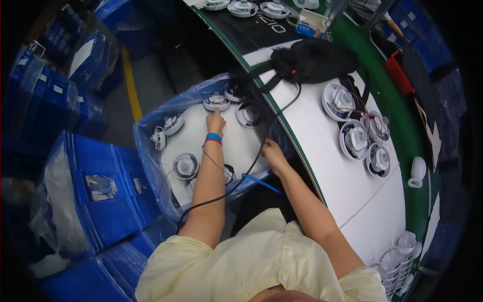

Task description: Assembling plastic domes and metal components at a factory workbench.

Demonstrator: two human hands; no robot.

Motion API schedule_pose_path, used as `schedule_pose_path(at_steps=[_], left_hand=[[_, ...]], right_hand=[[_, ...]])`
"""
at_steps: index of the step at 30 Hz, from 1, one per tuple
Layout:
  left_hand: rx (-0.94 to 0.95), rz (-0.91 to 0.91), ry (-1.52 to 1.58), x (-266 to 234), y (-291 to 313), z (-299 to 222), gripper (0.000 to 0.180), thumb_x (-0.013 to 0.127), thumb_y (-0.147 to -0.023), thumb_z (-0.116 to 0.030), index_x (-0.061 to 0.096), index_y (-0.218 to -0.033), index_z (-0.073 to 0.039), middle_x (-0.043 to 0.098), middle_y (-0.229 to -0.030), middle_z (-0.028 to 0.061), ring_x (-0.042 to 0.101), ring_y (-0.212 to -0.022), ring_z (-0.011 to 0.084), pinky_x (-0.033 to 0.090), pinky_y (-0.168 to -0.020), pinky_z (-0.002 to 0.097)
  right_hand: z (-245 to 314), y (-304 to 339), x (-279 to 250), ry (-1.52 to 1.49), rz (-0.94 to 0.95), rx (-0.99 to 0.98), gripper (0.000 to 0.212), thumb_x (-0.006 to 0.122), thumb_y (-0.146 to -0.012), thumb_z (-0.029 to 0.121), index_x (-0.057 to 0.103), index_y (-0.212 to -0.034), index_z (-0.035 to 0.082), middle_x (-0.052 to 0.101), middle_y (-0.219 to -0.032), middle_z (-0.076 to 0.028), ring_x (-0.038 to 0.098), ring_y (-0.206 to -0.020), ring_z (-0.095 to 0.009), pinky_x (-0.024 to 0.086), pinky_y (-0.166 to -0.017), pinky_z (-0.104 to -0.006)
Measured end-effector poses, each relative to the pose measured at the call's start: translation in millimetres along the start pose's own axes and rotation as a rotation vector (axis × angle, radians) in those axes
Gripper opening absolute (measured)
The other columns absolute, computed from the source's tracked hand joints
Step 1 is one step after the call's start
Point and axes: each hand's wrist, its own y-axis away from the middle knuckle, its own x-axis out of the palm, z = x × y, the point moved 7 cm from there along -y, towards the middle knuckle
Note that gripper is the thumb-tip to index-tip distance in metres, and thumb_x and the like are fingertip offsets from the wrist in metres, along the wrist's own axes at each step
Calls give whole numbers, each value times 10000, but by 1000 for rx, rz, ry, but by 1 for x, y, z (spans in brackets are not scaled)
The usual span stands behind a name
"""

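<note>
The round white dome-shaped unit [217, 102] that the left hand [215, 122] reaches for lies at the top edge of a bag-lined blue bin [151, 151], centre-left of the frame; the fingers point at it and touch or nearly touch it, without closing on anything. The right hand [271, 152] rests loosely curled on the bin's right rim, holding nothing that can be made out. Several more units [185, 165] lie on the white sheet in the bin, so that stock looks largely untouched. On the white desk [322, 151], right of centre, four units with wires [354, 139] sit face up, seemingly the ones already brought over. A black bag [314, 60] lies above them.
</note>
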Motion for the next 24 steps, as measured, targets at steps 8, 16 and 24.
schedule_pose_path(at_steps=[8, 16, 24], left_hand=[[32, -222, 82, -20, -40, -3, 508, 708, -832, -103, 468, -1256, 43, 578, -1178, 180, 642, -932, 279, 561, -643, 371], [85, -13, 278, 29, 31, -5, 452, 604, -926, -37, 430, -1343, -49, 558, -1269, 116, 632, -1047, 267, 565, -830, 390], [496, -233, 564, -80, 115, -42, 440, 570, -974, -62, 400, -1380, -53, 556, -1239, 125, 596, -1108, 263, 525, -953, 423]], right_hand=[[-59, -87, 59, -855, -251, 587, 243, 611, -872, 149, 564, -1103, 86, 556, -1055, -63, 522, -1013, -205, 410, -1016, -437], [-218, -192, -21, -676, -246, 596, 386, 574, -829, 21, 543, -1183, 171, 573, -1110, -23, 558, -954, -185, 495, -915, -392], [-3, -59, 66, -587, -16, 321, 270, 595, -828, 34, 572, -1088, -36, 647, -896, -117, 674, -769, -205, 600, -699, -294]])
